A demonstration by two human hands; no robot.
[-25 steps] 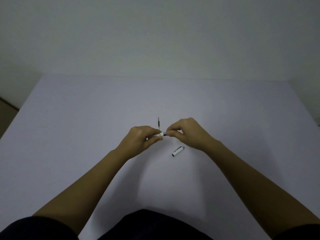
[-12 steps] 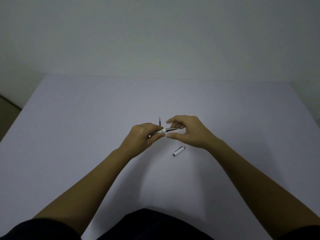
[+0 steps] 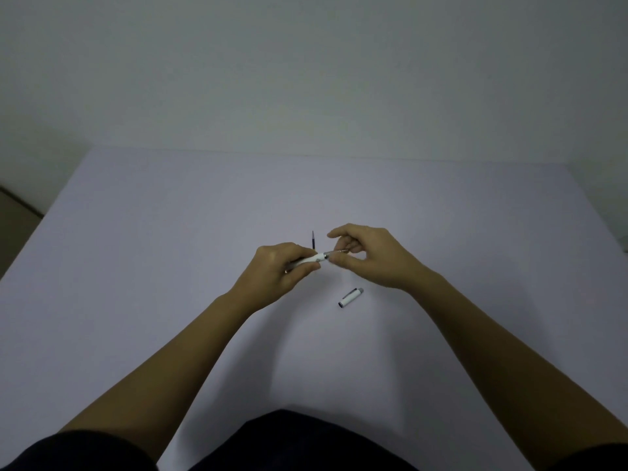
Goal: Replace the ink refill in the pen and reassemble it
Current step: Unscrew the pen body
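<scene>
My left hand (image 3: 275, 271) grips the white pen barrel (image 3: 311, 260), which points right. From the barrel's open end a thin dark part (image 3: 336, 253) sticks out, and my right hand (image 3: 368, 258) pinches it between thumb and fingers. Whether that part is the refill or the pen's tip section is too small to tell. A second thin dark refill (image 3: 313, 240) lies on the table just behind my left hand, partly hidden by it. The white pen cap (image 3: 350, 297) lies on the table below my right hand, apart from both hands.
The work happens over a pale lavender table (image 3: 170, 249) that ends at a plain wall at the back. The table's left edge drops off to a darker floor (image 3: 13, 229). My dark clothing fills the bottom of the view.
My right hand has drawn slightly right and up from the barrel, exposing the thin dark part between the hands. The cap and spare refill have not moved.
</scene>
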